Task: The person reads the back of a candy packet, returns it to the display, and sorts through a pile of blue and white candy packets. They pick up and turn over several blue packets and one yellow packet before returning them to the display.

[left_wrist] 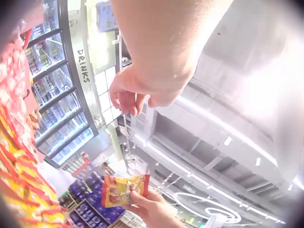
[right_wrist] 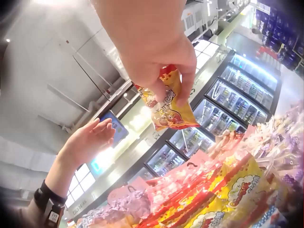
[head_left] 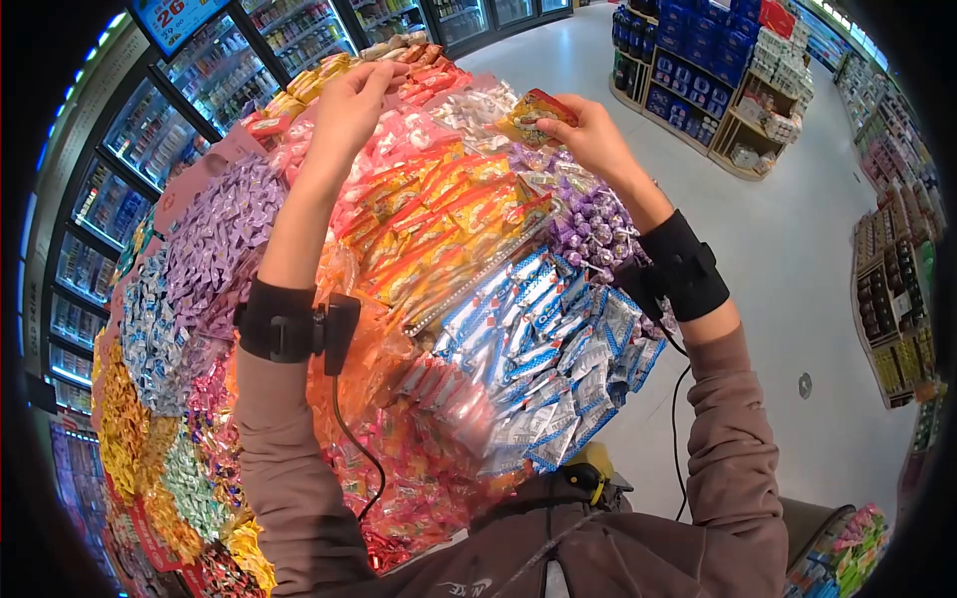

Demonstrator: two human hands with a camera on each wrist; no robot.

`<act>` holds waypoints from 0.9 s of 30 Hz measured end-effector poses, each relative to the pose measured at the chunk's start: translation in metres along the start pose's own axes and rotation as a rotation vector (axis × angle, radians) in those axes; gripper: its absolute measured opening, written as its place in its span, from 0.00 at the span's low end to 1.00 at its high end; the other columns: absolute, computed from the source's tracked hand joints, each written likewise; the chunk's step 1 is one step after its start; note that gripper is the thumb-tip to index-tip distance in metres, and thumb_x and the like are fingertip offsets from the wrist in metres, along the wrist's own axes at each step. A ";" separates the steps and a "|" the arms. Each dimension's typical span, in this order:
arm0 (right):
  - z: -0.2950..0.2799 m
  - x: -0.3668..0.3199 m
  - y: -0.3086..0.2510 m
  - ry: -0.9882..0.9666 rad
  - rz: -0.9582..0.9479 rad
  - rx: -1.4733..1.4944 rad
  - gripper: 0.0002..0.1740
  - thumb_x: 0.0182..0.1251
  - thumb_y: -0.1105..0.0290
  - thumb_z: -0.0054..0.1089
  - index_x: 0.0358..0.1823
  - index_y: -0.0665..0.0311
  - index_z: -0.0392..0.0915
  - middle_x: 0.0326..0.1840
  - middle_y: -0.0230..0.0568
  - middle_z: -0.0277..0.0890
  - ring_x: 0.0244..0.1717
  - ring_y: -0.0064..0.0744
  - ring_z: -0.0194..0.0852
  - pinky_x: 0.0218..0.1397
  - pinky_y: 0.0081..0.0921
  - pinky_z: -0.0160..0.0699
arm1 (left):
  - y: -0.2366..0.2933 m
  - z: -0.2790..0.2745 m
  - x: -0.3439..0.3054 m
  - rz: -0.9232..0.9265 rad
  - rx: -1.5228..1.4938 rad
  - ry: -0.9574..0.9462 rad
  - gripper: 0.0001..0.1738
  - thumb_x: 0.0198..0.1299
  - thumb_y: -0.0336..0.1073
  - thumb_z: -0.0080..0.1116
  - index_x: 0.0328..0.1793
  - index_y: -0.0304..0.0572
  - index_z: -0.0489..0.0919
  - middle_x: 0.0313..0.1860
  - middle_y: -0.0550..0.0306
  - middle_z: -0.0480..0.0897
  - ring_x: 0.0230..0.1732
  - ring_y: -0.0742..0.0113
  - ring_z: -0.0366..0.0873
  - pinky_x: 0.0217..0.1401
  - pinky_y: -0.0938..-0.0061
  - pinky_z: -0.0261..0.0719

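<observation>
My right hand (head_left: 598, 140) pinches a small yellow-and-red candy packet (head_left: 536, 118) between thumb and fingers, raised over the far right of the candy display. The right wrist view shows cartoon print on the packet (right_wrist: 171, 105), which hangs below the fingers. Over the far side of the display, my left hand (head_left: 351, 105) is held up with nothing in it, its fingers loosely bent in the left wrist view. Between and below the hands lies a section of matching yellow-and-red packets (head_left: 439, 214).
Purple-wrapped lollipops (head_left: 598, 231) and blue-and-white packets (head_left: 543, 349) lie to the right, lilac candies (head_left: 224, 219) to the left. A clear divider (head_left: 478, 274) borders the yellow section. Drink fridges (head_left: 164, 120) line the back left. A shelf of blue goods (head_left: 693, 85) stands across the floor (head_left: 797, 319).
</observation>
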State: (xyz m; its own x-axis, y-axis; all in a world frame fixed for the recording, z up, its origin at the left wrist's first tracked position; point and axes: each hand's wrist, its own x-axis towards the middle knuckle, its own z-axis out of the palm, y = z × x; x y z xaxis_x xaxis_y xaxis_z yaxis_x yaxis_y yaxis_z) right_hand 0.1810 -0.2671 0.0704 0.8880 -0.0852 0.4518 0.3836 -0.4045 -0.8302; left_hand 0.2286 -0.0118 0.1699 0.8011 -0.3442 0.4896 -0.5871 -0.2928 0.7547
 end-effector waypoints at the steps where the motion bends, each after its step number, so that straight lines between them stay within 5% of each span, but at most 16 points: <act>1: 0.003 0.007 0.003 -0.017 0.023 0.013 0.15 0.61 0.72 0.57 0.47 0.73 0.74 0.36 0.39 0.78 0.34 0.21 0.74 0.38 0.20 0.75 | -0.012 0.001 0.008 -0.020 0.023 -0.029 0.17 0.64 0.40 0.45 0.47 0.36 0.79 0.41 0.57 0.82 0.43 0.71 0.77 0.46 0.76 0.73; 8: 0.026 0.050 0.042 -0.068 0.052 0.005 0.15 0.61 0.74 0.56 0.48 0.73 0.74 0.37 0.40 0.77 0.35 0.24 0.75 0.39 0.23 0.76 | -0.131 0.046 0.028 -0.068 0.540 -0.393 0.16 0.55 0.39 0.46 0.37 0.33 0.78 0.31 0.41 0.80 0.35 0.52 0.79 0.42 0.65 0.74; 12: 0.036 0.065 0.056 -0.082 0.106 -0.004 0.14 0.61 0.74 0.55 0.48 0.73 0.74 0.37 0.39 0.77 0.36 0.24 0.74 0.40 0.24 0.77 | -0.122 0.080 0.022 -0.214 0.671 -0.696 0.24 0.57 0.46 0.50 0.52 0.34 0.75 0.46 0.40 0.79 0.46 0.51 0.77 0.50 0.65 0.73; 23: 0.069 0.083 0.068 -0.257 0.179 0.160 0.20 0.61 0.75 0.55 0.56 0.67 0.71 0.42 0.37 0.76 0.40 0.21 0.73 0.40 0.22 0.78 | -0.130 0.104 0.000 -0.005 0.675 -0.728 0.29 0.54 0.49 0.55 0.57 0.37 0.70 0.45 0.37 0.78 0.47 0.45 0.76 0.52 0.62 0.72; 27: 0.077 0.092 0.080 -0.391 0.141 0.221 0.13 0.57 0.77 0.56 0.45 0.71 0.76 0.37 0.39 0.79 0.37 0.27 0.77 0.36 0.24 0.80 | -0.125 0.102 -0.011 -0.029 0.612 -0.754 0.26 0.56 0.44 0.53 0.59 0.39 0.68 0.44 0.37 0.78 0.46 0.45 0.76 0.51 0.61 0.73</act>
State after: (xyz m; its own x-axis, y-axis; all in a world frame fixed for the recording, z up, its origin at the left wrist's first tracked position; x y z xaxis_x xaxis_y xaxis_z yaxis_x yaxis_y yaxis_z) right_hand 0.3128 -0.2374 0.0207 0.9479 0.2411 0.2081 0.2597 -0.2066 -0.9433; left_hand 0.2809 -0.0626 0.0257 0.6562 -0.7486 -0.0948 -0.6983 -0.6501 0.2997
